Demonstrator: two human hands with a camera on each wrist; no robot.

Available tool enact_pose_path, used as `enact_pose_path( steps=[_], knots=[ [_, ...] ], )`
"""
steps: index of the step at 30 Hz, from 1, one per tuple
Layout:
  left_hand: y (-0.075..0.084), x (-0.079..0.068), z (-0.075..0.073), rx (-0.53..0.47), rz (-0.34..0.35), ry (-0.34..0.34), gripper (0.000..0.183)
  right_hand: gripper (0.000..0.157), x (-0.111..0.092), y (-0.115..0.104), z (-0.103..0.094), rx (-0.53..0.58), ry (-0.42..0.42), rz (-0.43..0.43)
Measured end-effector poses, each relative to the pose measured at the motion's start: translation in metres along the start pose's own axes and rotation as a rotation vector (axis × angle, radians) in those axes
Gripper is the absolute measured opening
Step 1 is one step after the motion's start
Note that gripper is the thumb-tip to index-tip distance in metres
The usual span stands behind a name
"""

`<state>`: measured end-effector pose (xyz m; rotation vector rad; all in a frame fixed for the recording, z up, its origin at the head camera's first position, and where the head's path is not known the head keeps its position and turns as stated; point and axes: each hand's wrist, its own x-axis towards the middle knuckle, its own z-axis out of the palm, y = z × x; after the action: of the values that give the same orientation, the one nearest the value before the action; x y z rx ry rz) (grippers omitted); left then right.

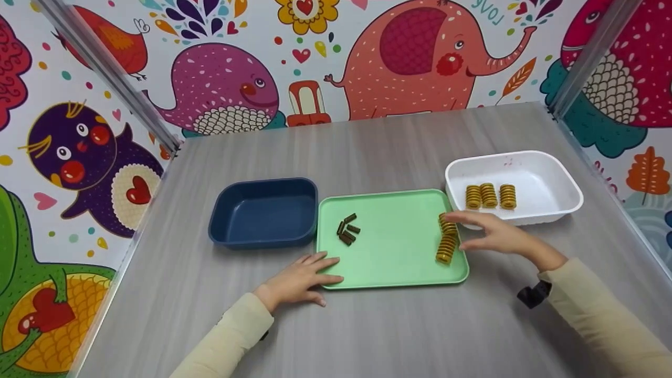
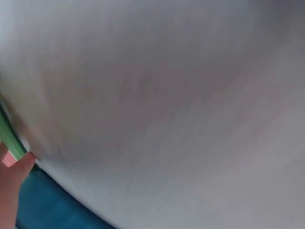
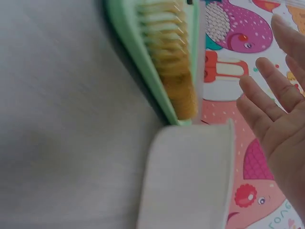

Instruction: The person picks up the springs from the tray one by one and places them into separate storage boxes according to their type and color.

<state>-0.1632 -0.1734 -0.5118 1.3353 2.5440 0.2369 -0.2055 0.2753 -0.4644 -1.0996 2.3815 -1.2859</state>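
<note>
My left hand [image 1: 299, 279] rests with spread fingers on the front left corner of the light green tray [image 1: 396, 231]. Part of that hand shows at the edge of the left wrist view. Over the tray's right rim, my right hand [image 1: 496, 236] is held with its fingers extended, close to a row of yellow-brown ridged coil-shaped pieces [image 1: 446, 249]. In the right wrist view its straight fingers [image 3: 264, 95] hold nothing. Several small dark brown ridged pieces [image 1: 350, 229] lie in a cluster on the tray's left side.
A dark blue tub [image 1: 262, 215] stands left of the tray. At the right is a white tub [image 1: 546, 184] with 3 yellow-brown ridged stacks [image 1: 488, 195] in it. Cartoon-printed panels [image 1: 315, 52] wall in the grey table [image 1: 367, 336] at the back and sides.
</note>
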Motion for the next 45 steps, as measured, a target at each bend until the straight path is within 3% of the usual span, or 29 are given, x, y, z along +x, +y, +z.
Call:
enact_pose_path(
  steps=[4, 12, 20, 29, 36, 45],
  knots=[
    [0.000, -0.001, 0.000, -0.006, -0.004, 0.000, 0.062, 0.061, -0.006, 0.006, 0.009, -0.014, -0.041, 0.026],
    [-0.002, 0.000, 0.000, -0.009, -0.001, 0.010, 0.062, 0.059, -0.008, 0.016, 0.016, -0.152, -0.040, -0.039],
    [-0.001, 0.001, -0.001, 0.003, -0.013, -0.014, 0.062, 0.058, -0.005, 0.015, 0.021, -0.219, -0.036, -0.023],
    [0.000, 0.004, -0.002, -0.019, -0.026, -0.030, 0.062, 0.062, 0.005, 0.012, 0.030, -0.218, -0.037, 0.063],
    [0.000, 0.002, 0.001, -0.012, -0.016, -0.022, 0.062, 0.060, 0.018, 0.012, 0.036, -0.198, -0.041, 0.016],
    [0.000, 0.001, 0.002, -0.017, -0.020, -0.022, 0.062, 0.067, 0.024, 0.020, 0.041, -0.309, -0.101, 0.089]
  ],
)
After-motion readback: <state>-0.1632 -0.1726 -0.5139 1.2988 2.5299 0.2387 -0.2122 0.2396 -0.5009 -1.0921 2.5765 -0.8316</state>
